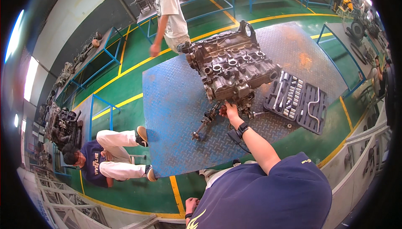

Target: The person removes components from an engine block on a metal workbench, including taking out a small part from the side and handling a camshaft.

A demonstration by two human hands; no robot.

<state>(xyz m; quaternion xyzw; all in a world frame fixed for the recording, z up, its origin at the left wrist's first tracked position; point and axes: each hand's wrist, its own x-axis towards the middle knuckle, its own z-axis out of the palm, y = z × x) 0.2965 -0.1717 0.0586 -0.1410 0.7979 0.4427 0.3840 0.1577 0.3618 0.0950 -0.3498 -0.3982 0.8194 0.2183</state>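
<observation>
My right hand point(229, 111), with a dark watch on its wrist, reaches in at the low near side of a large metal engine point(234, 63). Its fingers are curled by the engine's lower parts; what they grip, if anything, is too small to make out. Just left of those fingers, a dark shaft with gears point(205, 122) lies on the blue tread-plate tabletop point(176, 153). My left hand point(192, 205) is low beside my body, apart from the table, its fingers curled in. Whatever it may hold is hidden.
A socket set in a dark case point(292, 97) lies to the engine's right, a small ring point(289, 125) near it. A person point(171, 15) stands behind the table. Another person point(98, 162) sits at left, shoes against the table's edge. Benches with engine parts point(69, 76) line the walls.
</observation>
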